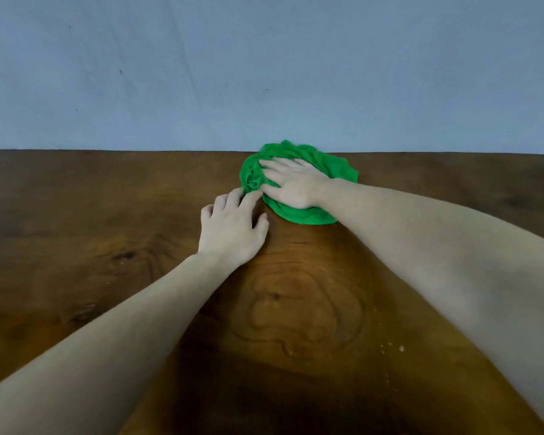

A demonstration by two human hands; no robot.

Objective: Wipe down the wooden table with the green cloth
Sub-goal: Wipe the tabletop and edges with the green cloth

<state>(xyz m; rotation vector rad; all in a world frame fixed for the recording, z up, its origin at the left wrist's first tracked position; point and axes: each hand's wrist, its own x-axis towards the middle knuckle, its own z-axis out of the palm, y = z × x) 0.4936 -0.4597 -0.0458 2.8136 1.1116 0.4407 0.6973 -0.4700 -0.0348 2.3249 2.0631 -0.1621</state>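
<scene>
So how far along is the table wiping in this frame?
Done: cannot tell; no wiped patch stands out. In hand: the right hand presses the bunched green cloth flat near the table's far edge, with the left hand resting beside it. Left: pale specks at near right.

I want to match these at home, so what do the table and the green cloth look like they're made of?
Wooden table: looks like solid wood or veneer, dark brown with a slight sheen; swirling grain and knots show. Green cloth: soft woven or knit fabric, matte, bunched into loose folds under the right hand; the exact fibre cannot be told.
</scene>
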